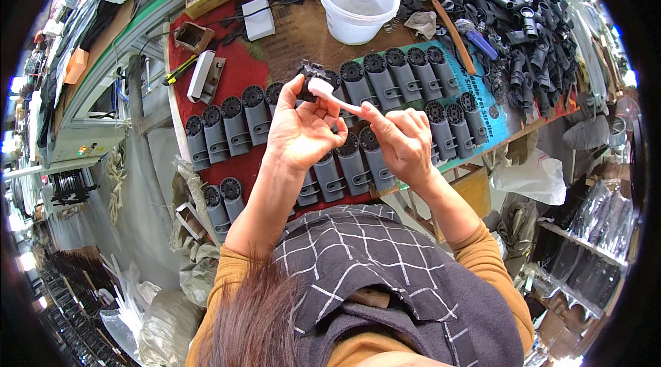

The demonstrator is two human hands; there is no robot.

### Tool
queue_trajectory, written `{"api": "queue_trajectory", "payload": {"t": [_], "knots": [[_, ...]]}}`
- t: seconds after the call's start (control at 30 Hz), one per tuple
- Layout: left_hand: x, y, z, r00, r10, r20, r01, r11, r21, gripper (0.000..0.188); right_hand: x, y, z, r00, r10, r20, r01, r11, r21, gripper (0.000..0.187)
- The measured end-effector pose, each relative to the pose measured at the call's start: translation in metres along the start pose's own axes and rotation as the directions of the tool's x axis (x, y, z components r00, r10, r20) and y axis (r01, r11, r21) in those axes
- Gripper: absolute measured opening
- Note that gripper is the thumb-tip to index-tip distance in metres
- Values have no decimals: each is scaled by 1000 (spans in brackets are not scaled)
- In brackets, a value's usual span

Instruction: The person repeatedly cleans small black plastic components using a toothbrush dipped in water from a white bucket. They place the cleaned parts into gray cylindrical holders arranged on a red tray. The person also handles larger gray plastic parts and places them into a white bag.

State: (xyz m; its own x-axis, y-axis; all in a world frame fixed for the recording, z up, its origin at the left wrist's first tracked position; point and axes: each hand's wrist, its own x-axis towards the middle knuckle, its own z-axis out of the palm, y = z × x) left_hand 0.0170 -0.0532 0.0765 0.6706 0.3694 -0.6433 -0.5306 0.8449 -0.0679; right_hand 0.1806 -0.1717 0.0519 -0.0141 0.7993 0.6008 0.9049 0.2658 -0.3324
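while rows of grey parts lie below, left hand grips a black part, right hand pinches a brush.

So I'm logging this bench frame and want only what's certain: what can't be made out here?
- Small black part in the left hand: head view, fingers cover most of it; shape unclear.
- White brush in the right hand: handle end is hidden in the fist.
- Grey ribbed parts below the hands: partly covered by the forearms.
- White bucket: contents too pale to tell.
- Black parts pile: too small and tangled to count.
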Motion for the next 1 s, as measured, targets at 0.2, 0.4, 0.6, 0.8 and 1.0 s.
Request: {"api": "queue_trajectory", "payload": {"t": [0.2,0.4,0.6,0.8,1.0], "knots": [[-2,0,1,999,32,-26,-31,999,13,32,1,1,3,994,9,113,-14,999,43,52],[13,11,-21,999,4,-47,-5,1000,-21,34,3,2,3,986,43,162,-59,993,99,40],[35,29,-70,969,200,144,-223,961,163,27,74,96,16,975,210,-64,-210,978,12,27],[37,-5,-87,930,352,109,-368,877,309,15,138,167,24,969,245,31,-245,969,-20,55],[46,-39,-78,960,176,219,-265,827,496,17,3,57,11,613,493,618,-782,264,565,25]]}}
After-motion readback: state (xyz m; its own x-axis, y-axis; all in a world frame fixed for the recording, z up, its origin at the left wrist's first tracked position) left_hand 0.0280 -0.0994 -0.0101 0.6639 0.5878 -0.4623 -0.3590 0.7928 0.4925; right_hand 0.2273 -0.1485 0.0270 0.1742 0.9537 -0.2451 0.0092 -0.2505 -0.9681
